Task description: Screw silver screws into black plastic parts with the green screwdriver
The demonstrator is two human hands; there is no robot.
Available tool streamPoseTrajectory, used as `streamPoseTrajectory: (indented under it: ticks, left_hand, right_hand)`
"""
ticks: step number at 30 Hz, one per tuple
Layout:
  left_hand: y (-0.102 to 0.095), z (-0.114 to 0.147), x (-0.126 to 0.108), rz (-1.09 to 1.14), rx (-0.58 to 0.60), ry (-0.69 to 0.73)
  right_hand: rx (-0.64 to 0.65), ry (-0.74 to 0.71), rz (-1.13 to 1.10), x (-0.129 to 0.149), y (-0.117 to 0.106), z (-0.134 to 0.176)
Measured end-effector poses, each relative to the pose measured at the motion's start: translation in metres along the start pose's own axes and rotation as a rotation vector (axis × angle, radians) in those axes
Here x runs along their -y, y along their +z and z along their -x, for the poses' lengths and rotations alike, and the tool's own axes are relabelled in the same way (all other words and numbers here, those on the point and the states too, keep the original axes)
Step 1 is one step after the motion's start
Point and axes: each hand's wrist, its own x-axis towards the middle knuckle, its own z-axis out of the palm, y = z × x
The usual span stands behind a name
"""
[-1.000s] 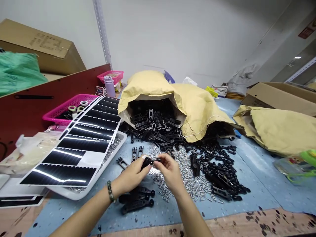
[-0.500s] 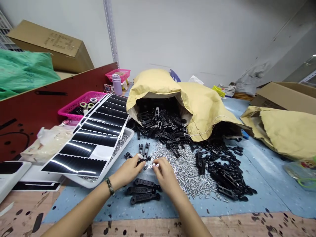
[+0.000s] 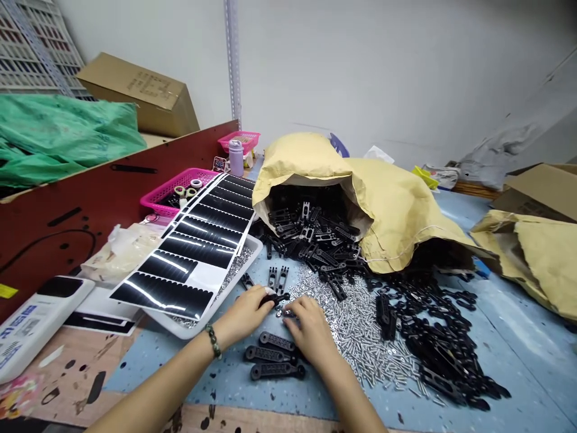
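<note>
My left hand (image 3: 251,310) is closed on a small black plastic part (image 3: 278,299) whose rounded end sticks out to the right. Bent inward, my right hand (image 3: 307,328) has its fingertips down at the small silver nuts (image 3: 280,313); whether it pinches one is hidden. Below the hands lie several black plastic arms (image 3: 276,370) side by side. Two black slotted pieces (image 3: 278,279) stand just beyond my left hand. To the right spreads a heap of silver screws (image 3: 369,337), with a pile of black parts (image 3: 446,343) past it.
A paper sack (image 3: 311,153) spills black parts behind the hands; a second sack (image 3: 401,210) lies beside it. At left, black sticker sheets (image 3: 180,258) cover part of a white tray (image 3: 198,329). A pink basket (image 3: 153,201) and a white scale-like device (image 3: 42,328) stand farther left.
The view has swung left, so everything sits farther right in the picture. My right hand's fingers have come closer to the nuts and to my left hand. My left hand keeps the black part.
</note>
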Motion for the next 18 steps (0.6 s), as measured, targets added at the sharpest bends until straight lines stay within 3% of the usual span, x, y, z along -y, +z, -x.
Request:
streamPoseTrajectory:
  ticks: [5, 13, 18]
  left_hand:
    - [-0.001, 0.003, 0.011, -0.001, -0.050, -0.025]
    - [0.000, 0.009, 0.008, -0.020, -0.015, 0.007]
    - [0.007, 0.008, 0.000, -0.042, 0.058, 0.091]
  right_hand:
    - [-0.018, -0.012, 0.063, -0.001, 0.002, -0.004]
    - [0.036, -0.067, -0.096, 0.003, -0.001, -0.003]
    - [-0.112, 0.029, -0.309, -0.010, -0.013, 0.013]
